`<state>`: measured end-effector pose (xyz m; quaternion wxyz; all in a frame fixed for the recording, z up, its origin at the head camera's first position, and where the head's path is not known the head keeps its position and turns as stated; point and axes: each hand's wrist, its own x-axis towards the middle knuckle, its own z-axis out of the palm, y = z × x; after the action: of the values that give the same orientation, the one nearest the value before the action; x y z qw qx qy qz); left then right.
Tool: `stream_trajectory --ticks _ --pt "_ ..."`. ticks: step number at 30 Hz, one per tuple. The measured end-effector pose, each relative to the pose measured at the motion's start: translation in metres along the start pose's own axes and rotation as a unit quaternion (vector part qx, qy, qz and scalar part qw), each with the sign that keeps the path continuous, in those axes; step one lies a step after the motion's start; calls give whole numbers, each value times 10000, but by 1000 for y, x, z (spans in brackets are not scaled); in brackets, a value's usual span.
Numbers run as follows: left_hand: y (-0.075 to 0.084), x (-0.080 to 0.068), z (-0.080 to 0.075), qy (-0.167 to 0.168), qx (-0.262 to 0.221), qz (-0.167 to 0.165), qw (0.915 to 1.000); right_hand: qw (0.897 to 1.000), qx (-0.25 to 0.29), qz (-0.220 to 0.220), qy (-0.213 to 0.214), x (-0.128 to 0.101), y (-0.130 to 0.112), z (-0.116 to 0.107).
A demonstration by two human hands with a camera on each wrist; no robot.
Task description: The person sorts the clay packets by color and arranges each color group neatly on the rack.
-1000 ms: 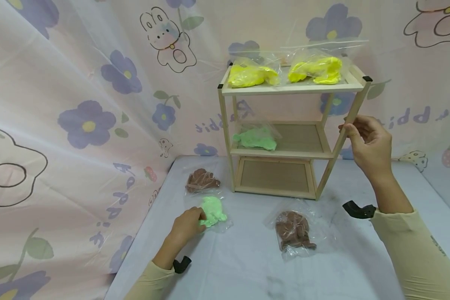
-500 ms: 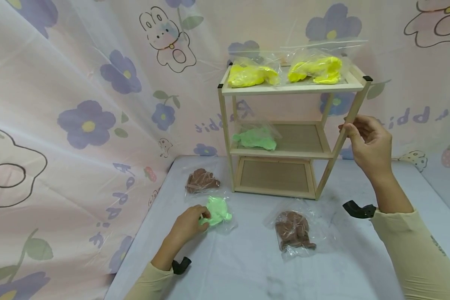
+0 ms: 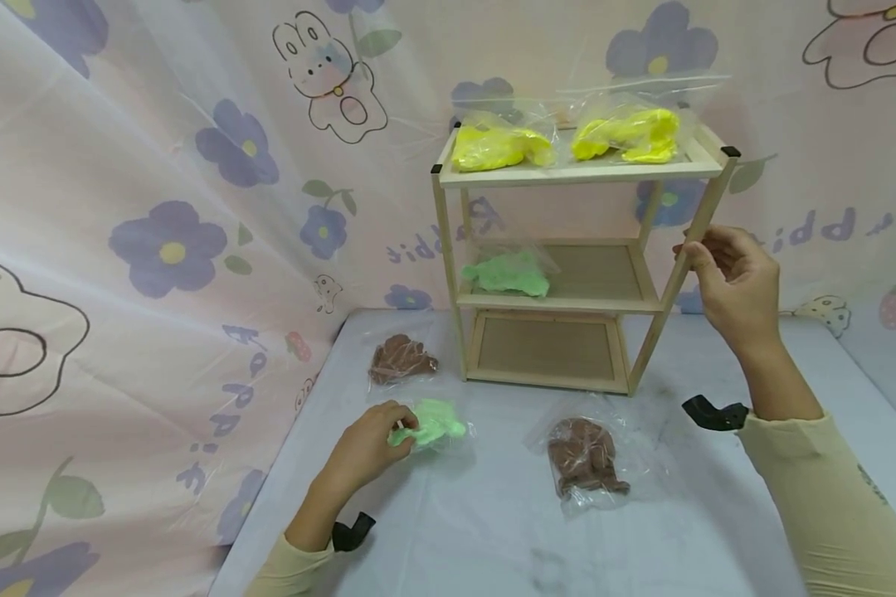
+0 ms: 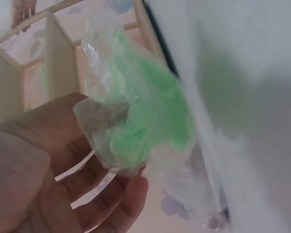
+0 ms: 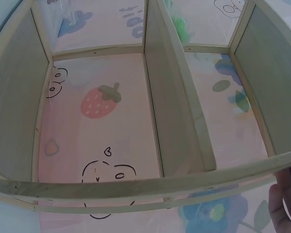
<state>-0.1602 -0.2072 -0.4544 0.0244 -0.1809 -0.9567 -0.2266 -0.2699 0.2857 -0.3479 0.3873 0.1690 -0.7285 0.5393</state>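
Note:
My left hand point(image 3: 369, 448) grips a clear bag of green clay point(image 3: 433, 424) and holds it just above the table point(image 3: 493, 531); in the left wrist view the fingers point(image 4: 87, 189) curl round the green clay bag point(image 4: 145, 121). My right hand point(image 3: 728, 286) holds the front right post of a small wooden three-tier shelf point(image 3: 567, 170). The shelf's top tier carries two bags of yellow clay point(image 3: 500, 148), and its middle tier holds another green bag point(image 3: 506, 275). The right wrist view shows the shelf frame point(image 5: 150, 184) from the side.
Two bags of brown clay lie on the table, one at the left near the shelf point(image 3: 401, 358) and one in the middle point(image 3: 584, 456). A flower-printed plastic curtain point(image 3: 157, 240) hangs behind and to the left.
My left hand has closed on the green clay bag and raised it slightly off the table, toward the right. The right hand has stayed on the shelf post.

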Motion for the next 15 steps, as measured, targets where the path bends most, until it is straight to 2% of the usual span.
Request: stream_trajectory --ticks 6,11,15 --pt "6 -2 -10 -85 -343 502 9981 10000 33 -73 -27 2 0 -1" --pt "12 -1 -11 -110 -516 985 9937 9998 134 -109 -48 3 1 -1" --pt "20 1 -10 24 -587 1337 9893 9999 119 -83 -57 2 0 0"
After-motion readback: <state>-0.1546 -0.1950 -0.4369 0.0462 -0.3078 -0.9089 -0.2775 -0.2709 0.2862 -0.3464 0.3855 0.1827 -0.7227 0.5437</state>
